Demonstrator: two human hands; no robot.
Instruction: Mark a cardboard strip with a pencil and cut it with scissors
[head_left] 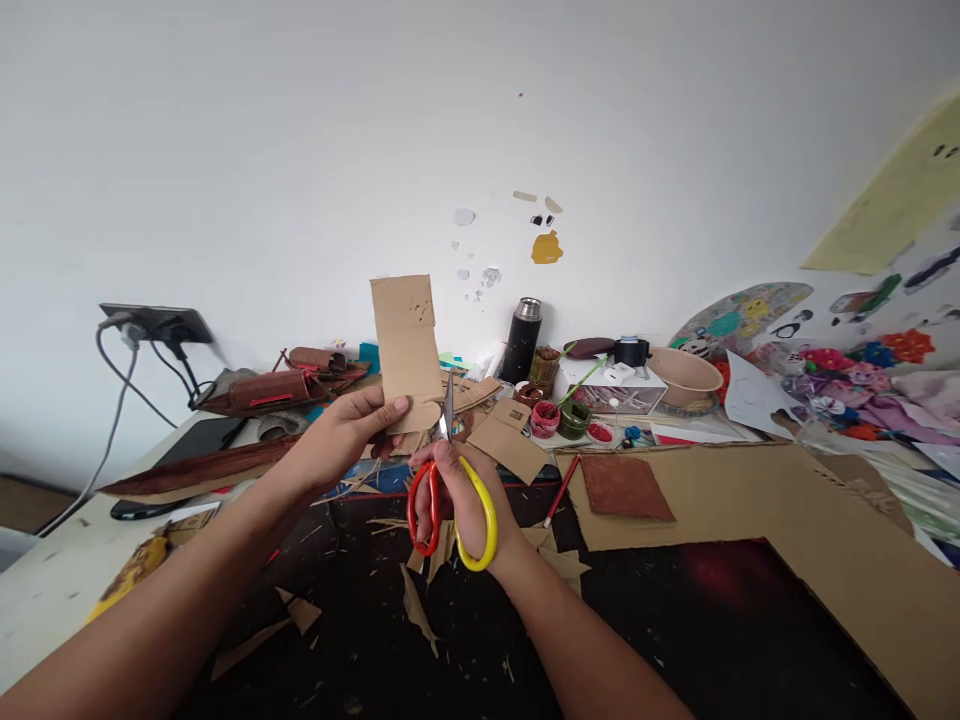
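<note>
At far left, power plugs (pixel 176 335) are fitted into a wall socket (pixel 120 316). Next, a long brown-painted strip (pixel 199 468) is laid slantwise on the table. Left hand (pixel 352 432): the lower part of a cardboard piece (pixel 409 345) is pinched between thumb and fingers, the piece held upright above the cluttered table, just left of the blades. Right hand (pixel 469 505): scissors (pixel 443 428) are gripped, digits passed through the red and yellow handles; blades pointed up at the piece's lower right edge. Whether card is caught between them cannot be told. Cardboard scraps (pixel 420 610) are strewn below. Farther right, a black flask (pixel 520 345) is stood near the wall, a red pencil (pixel 562 490) is laid beside a brown square (pixel 626 488), which is set on a large cardboard sheet (pixel 720 490).
</note>
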